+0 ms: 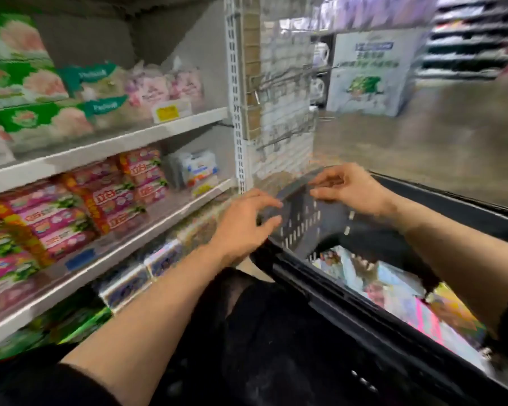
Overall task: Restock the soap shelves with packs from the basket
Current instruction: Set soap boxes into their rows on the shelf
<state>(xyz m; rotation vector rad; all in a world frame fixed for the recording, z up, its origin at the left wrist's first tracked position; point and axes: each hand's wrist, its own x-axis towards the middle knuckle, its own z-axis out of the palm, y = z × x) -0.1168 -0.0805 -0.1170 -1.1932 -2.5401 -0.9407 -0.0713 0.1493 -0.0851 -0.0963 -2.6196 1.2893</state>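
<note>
A black plastic basket [314, 276] stands at the lower right, with several colourful soap packs [399, 291] lying inside. My left hand [244, 227] hovers at the basket's near-left rim, fingers loosely spread and holding nothing. My right hand [349, 187] is above the basket's far corner, fingers half bent; the blur hides whether they touch the rim. To the left, the soap shelves [147, 230] carry pink soap packs [79, 212] on the middle level and a white-blue pack [198, 168] at its right end. The whole view is blurred by motion.
Green and pink packs [33, 92] fill the upper shelf, with a yellow price tag [167, 112] at its edge. Blue-white packs [147, 271] lie on the lower shelf. A white slotted upright [238, 118] ends the shelving. A large white box [370, 74] stands across the aisle floor.
</note>
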